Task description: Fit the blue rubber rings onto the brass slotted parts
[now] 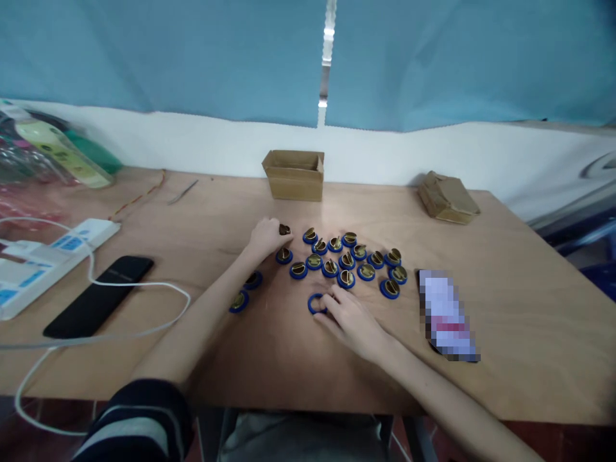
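Observation:
My left hand [266,239] is closed, its fingertips pinching a small round gold metal piece [285,229] above the table. Just below it rests a blue ring with a gold insert [283,256]. My right hand [355,321] is lower and to the right, its thumb and fingers gripping the right edge of a bare blue ring [312,304] on the wood. Beyond both hands lie several more blue rings, each with a round gold piece in it, such as one gold-and-blue piece [346,278]. Two others, including this gold-and-blue piece [239,301], sit beside my left forearm.
An open cardboard box [294,186] stands at the back near the wall, and a crumpled brown package [447,199] lies back right. A phone [445,314] is on the right. At left are a black phone [99,298], a white power strip [58,256], cables and a bottle [62,151].

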The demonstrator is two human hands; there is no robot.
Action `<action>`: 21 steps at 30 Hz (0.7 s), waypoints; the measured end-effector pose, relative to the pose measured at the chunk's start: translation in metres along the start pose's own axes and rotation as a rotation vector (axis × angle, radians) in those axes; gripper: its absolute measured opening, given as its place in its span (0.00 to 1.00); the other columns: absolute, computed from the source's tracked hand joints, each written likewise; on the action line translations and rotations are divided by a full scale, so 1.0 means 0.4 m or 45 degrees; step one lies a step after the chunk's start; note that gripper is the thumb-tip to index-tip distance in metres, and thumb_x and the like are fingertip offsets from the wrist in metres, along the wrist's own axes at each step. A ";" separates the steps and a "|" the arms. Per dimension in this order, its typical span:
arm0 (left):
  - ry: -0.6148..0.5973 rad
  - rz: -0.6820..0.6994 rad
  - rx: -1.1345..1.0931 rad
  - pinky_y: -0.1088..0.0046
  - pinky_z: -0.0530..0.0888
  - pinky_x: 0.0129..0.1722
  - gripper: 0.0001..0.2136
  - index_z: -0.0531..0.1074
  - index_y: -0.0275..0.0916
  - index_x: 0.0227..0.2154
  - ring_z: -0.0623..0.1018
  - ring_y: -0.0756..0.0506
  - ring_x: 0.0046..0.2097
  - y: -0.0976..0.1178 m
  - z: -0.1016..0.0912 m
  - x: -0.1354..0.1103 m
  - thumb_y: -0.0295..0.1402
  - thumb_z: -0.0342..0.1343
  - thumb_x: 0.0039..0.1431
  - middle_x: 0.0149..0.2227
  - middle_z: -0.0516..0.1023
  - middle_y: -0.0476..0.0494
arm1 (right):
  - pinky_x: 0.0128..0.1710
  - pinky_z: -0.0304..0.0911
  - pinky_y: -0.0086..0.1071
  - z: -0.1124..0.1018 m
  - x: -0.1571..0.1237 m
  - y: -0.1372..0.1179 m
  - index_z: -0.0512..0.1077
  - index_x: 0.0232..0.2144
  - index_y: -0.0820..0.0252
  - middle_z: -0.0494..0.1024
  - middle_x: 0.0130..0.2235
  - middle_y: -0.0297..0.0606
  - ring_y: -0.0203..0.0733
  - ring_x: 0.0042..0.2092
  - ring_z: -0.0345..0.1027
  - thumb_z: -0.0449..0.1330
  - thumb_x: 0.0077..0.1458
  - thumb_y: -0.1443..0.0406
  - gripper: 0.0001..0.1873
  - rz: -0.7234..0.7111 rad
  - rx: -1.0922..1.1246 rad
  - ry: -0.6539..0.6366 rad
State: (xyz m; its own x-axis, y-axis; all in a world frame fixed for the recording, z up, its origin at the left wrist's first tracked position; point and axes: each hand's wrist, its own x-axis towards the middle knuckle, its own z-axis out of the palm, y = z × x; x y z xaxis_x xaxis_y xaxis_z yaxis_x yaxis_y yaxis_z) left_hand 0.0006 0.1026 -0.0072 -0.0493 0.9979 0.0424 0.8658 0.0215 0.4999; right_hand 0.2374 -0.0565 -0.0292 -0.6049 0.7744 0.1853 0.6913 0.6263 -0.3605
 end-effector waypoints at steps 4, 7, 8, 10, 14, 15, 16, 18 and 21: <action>0.055 -0.025 0.026 0.56 0.74 0.45 0.07 0.72 0.36 0.28 0.80 0.28 0.46 0.022 -0.005 0.009 0.33 0.63 0.51 0.35 0.81 0.30 | 0.40 0.71 0.38 0.002 0.000 0.004 0.67 0.38 0.57 0.70 0.41 0.41 0.44 0.39 0.69 0.57 0.67 0.65 0.03 0.020 0.128 0.080; 0.115 0.022 -0.029 0.60 0.76 0.44 0.07 0.72 0.37 0.35 0.82 0.34 0.43 0.040 -0.031 -0.033 0.33 0.60 0.55 0.35 0.82 0.35 | 0.46 0.72 0.42 0.001 0.002 0.002 0.65 0.40 0.56 0.67 0.49 0.47 0.46 0.46 0.70 0.53 0.69 0.67 0.02 0.044 0.280 0.297; 0.128 0.061 -0.060 0.62 0.76 0.44 0.08 0.72 0.38 0.38 0.82 0.37 0.43 0.047 -0.038 -0.056 0.33 0.60 0.56 0.37 0.82 0.38 | 0.49 0.72 0.44 -0.001 0.002 0.000 0.65 0.41 0.56 0.66 0.52 0.48 0.47 0.49 0.70 0.52 0.69 0.67 0.02 0.049 0.320 0.360; 0.149 0.151 -0.157 0.68 0.78 0.42 0.10 0.71 0.40 0.41 0.82 0.42 0.40 0.060 -0.040 -0.115 0.32 0.61 0.56 0.38 0.82 0.44 | 0.54 0.70 0.48 -0.009 0.003 -0.004 0.64 0.41 0.55 0.65 0.56 0.50 0.50 0.56 0.68 0.52 0.69 0.68 0.03 0.056 0.377 0.439; 0.114 0.367 -0.761 0.72 0.80 0.35 0.11 0.73 0.41 0.41 0.82 0.46 0.35 0.078 0.005 -0.251 0.34 0.64 0.56 0.36 0.82 0.46 | 0.58 0.68 0.52 -0.029 -0.001 -0.014 0.63 0.42 0.54 0.67 0.60 0.51 0.52 0.62 0.66 0.52 0.68 0.70 0.05 0.103 0.441 0.603; 0.028 0.375 -0.871 0.71 0.80 0.35 0.11 0.73 0.41 0.41 0.83 0.45 0.36 0.080 0.022 -0.281 0.35 0.65 0.56 0.37 0.82 0.45 | 0.57 0.68 0.52 -0.033 -0.002 -0.017 0.63 0.43 0.54 0.68 0.60 0.50 0.52 0.61 0.67 0.52 0.68 0.70 0.05 0.109 0.453 0.647; -0.051 0.347 -0.988 0.70 0.81 0.35 0.12 0.74 0.41 0.41 0.84 0.44 0.37 0.081 0.039 -0.306 0.35 0.66 0.55 0.37 0.82 0.45 | 0.57 0.68 0.51 -0.037 -0.003 -0.019 0.63 0.43 0.54 0.69 0.59 0.50 0.52 0.61 0.67 0.53 0.68 0.70 0.05 0.104 0.464 0.684; -0.207 0.270 -1.160 0.68 0.83 0.37 0.14 0.75 0.42 0.42 0.85 0.43 0.38 0.083 0.068 -0.341 0.35 0.67 0.54 0.37 0.83 0.45 | 0.57 0.69 0.50 -0.040 -0.006 -0.022 0.64 0.44 0.54 0.71 0.59 0.50 0.51 0.61 0.68 0.53 0.68 0.70 0.06 0.066 0.478 0.713; -0.338 0.189 -1.355 0.65 0.84 0.41 0.14 0.75 0.42 0.43 0.86 0.41 0.41 0.082 0.092 -0.362 0.32 0.68 0.53 0.39 0.85 0.43 | 0.57 0.69 0.49 -0.033 -0.008 -0.019 0.64 0.47 0.54 0.72 0.59 0.50 0.50 0.61 0.68 0.55 0.68 0.70 0.08 -0.011 0.497 0.654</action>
State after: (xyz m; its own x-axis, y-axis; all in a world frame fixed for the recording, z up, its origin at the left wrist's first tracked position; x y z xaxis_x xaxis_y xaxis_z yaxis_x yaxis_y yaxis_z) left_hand 0.0545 -0.0390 -0.0288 0.2385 0.9703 0.0405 -0.0227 -0.0362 0.9991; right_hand 0.2393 -0.0627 -0.0150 -0.2767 0.7747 0.5686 0.4339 0.6287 -0.6453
